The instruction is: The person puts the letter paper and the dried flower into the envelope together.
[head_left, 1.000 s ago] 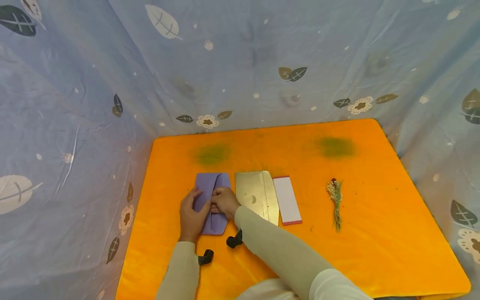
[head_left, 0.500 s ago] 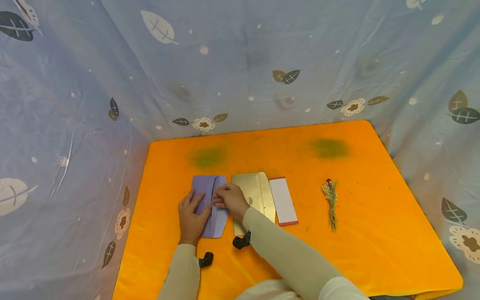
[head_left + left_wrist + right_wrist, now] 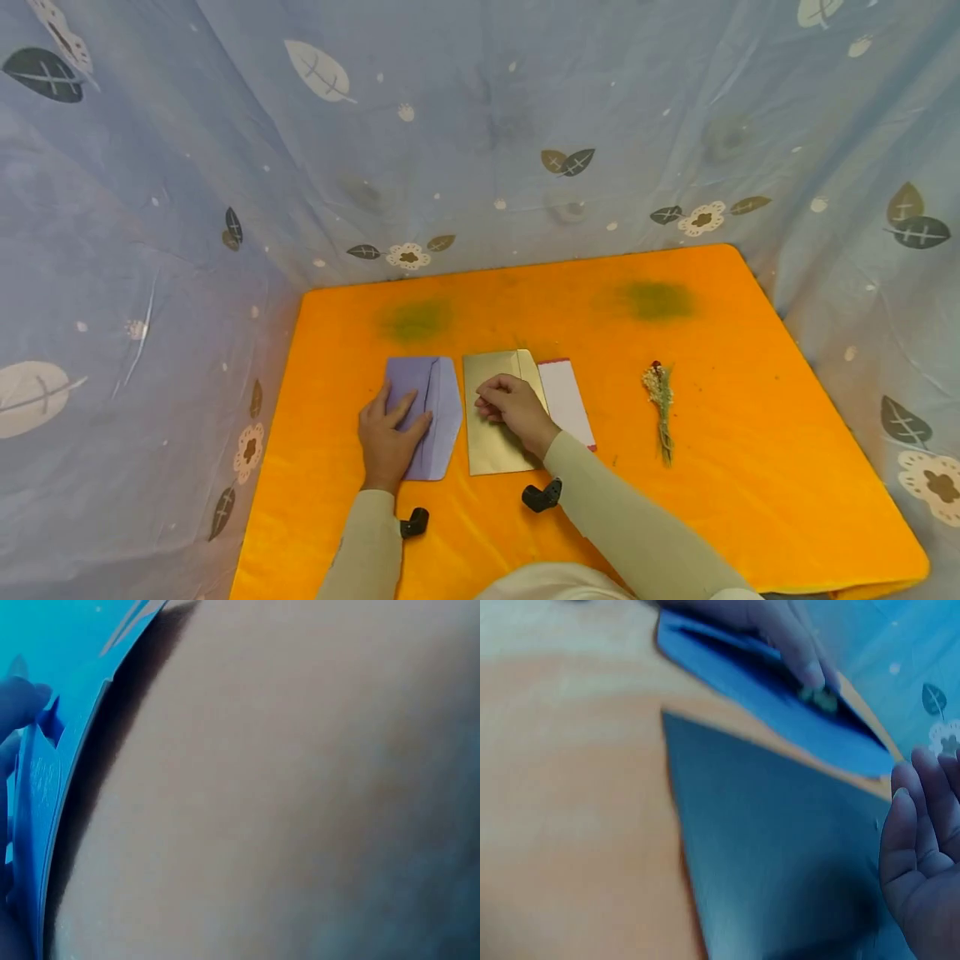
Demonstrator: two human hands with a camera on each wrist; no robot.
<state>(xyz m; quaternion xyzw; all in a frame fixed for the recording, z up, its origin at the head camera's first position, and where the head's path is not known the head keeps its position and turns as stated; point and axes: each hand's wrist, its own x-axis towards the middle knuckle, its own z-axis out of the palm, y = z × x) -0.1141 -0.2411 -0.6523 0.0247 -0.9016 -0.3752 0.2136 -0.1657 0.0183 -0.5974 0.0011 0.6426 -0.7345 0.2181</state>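
A purple envelope (image 3: 442, 425) lies on the table at the left with its flap folded out to the right. My left hand (image 3: 385, 437) rests on it, fingers spread and thumb at the pocket's edge. The right wrist view shows that pocket gaping beside the fingers, with something small and pale greenish (image 3: 821, 699) inside. To its right lies a gold envelope (image 3: 491, 454), plain side up. Over this one hovers my right hand (image 3: 517, 408), its fingers loosely bent and nothing visible in them.
A white card strip (image 3: 566, 400) with red ends lies partly under the gold envelope's right side. Farther right is a small dried flower bunch (image 3: 662, 408). Patterned curtains (image 3: 480, 125) stand along the back and sides of the orange table (image 3: 750, 500).
My right hand has left the purple envelope's pocket and moved right over the gold envelope. My left hand stays on the purple envelope, its fingers now more spread.
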